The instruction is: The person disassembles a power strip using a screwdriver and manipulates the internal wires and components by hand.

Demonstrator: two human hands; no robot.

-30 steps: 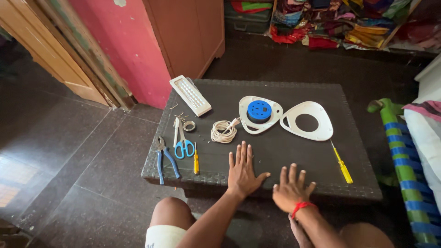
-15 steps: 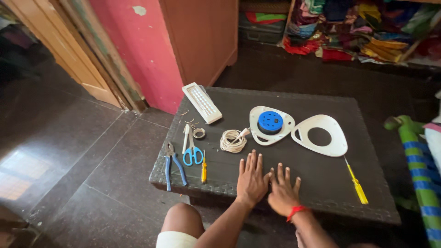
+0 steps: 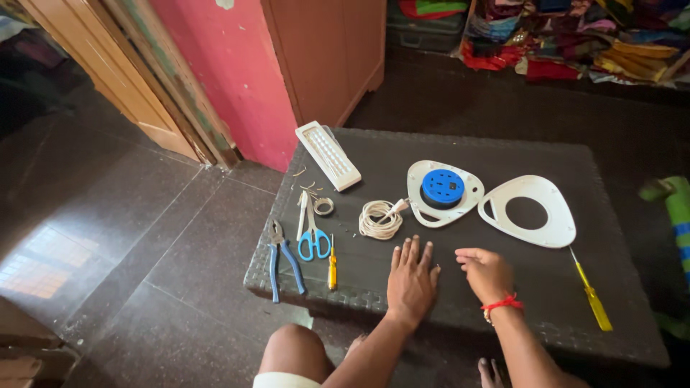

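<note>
left hand [image 3: 411, 280] flat, open on counter [image 3: 632, 316] | right hand [image 3: 487, 274] loosely curled, empty | coiled white cord [image 3: 379, 219] just ahead

The coil of white cord [image 3: 379, 219] lies on the counter [image 3: 503, 309] just beyond the left hand [image 3: 411, 276], wound into a loose, flat ring with a plug end sticking out to the right. That end touches the white housing [image 3: 438, 194], a rounded triangular shell lying flat, with a blue round reel [image 3: 442, 188] seated in its middle. To its right, just beside it, lies the white cover [image 3: 528, 212], the same rounded triangle shape, flat, with a large round hole in the centre and a slot at its left edge, beyond the right hand [image 3: 486, 273].
</note>
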